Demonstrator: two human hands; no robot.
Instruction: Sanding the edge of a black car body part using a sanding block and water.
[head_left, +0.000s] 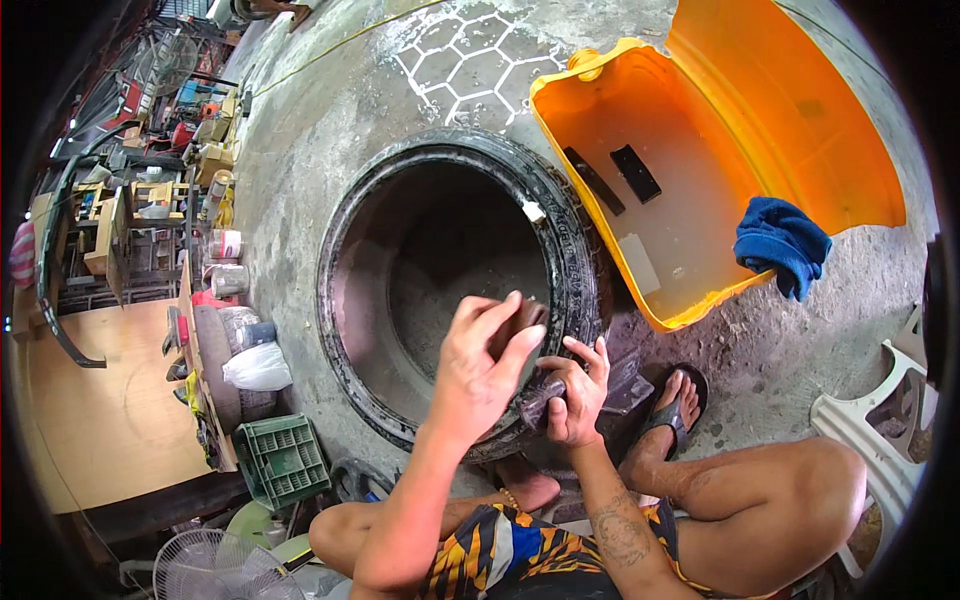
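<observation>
A black tyre (575, 250) lies flat on the concrete floor in front of me. My left hand (480, 365) is raised over its near rim and holds a small dark brown block, maybe a piece of rubber or a sanding pad (520, 320), between the fingers. My right hand (575, 395) grips a dark flat strip (615, 385) at the tyre's near edge, just beside the left hand. My bare knees and a foot in a black sandal (675, 405) sit close to the tyre.
An orange plastic tub (600, 90) with shallow water and dark strips stands right of the tyre, a blue cloth (780, 245) over its rim. A green crate (282, 460), a fan (215, 570), a wooden board and cluttered shelves are at left. A white plastic chair (890, 410) is at right.
</observation>
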